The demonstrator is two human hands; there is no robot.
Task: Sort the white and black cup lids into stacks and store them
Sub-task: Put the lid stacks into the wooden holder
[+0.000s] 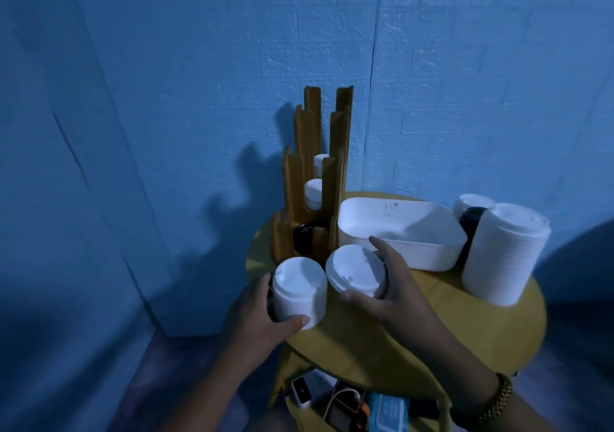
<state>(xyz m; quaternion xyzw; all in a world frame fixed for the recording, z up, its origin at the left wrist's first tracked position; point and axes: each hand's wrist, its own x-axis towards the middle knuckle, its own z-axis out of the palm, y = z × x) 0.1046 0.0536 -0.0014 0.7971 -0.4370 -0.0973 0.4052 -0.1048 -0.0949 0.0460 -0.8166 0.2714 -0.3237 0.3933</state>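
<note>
A short stack of white lids [300, 290] is clasped by the left hand [255, 318], thumb in front and fingers wrapped behind, at the 9 o'clock edge of the round yellow table [432, 342]. A second, tilted white lid stack [356, 270] is gripped by the right hand [395, 285] just to the right of the first, the two stacks almost touching. Just behind them, toward 11 o'clock, a wooden slotted lid holder [315, 179] is seen, with white lids [314, 195] in its upper slots and a black lid [304, 237] in the lowest. An empty white tub [402, 232] is placed at 12 o'clock. A tall stack of white lids [505, 255] is stood at 2 o'clock, with a black stack [470, 222] partly hidden behind it. A beaded bracelet [496, 401] is worn on the right wrist.
</note>
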